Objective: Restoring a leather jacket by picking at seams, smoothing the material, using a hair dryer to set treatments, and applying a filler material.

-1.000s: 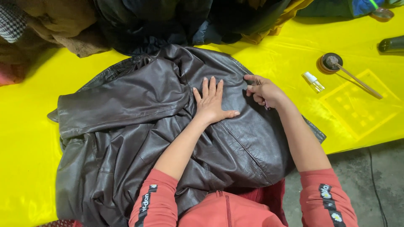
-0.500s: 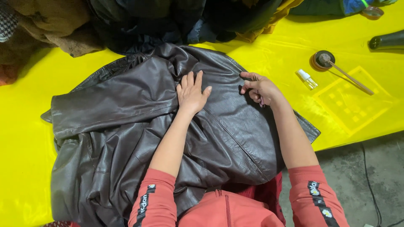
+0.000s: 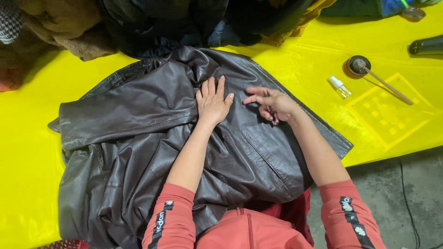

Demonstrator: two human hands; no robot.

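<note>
A dark brown leather jacket (image 3: 138,138) lies spread on a yellow table cover (image 3: 27,152) in front of me. My left hand (image 3: 213,100) rests flat on the jacket near its middle, fingers together and pointing away from me. Just to its right, my right hand (image 3: 272,105) hovers at the jacket surface with the index finger stretched toward the left hand and the other fingers curled. Neither hand holds anything that I can make out. Both arms wear red sleeves pushed up to the elbow.
A heap of dark and brown garments (image 3: 152,23) lies along the far edge. On the right stand a small clear spray bottle (image 3: 339,86), a round tin with a stick brush (image 3: 359,67) and a dark bottle (image 3: 427,45). Grey floor (image 3: 397,203) shows at the lower right.
My left hand slid left and away across the jacket. My right hand moved left toward it and extended its index finger.
</note>
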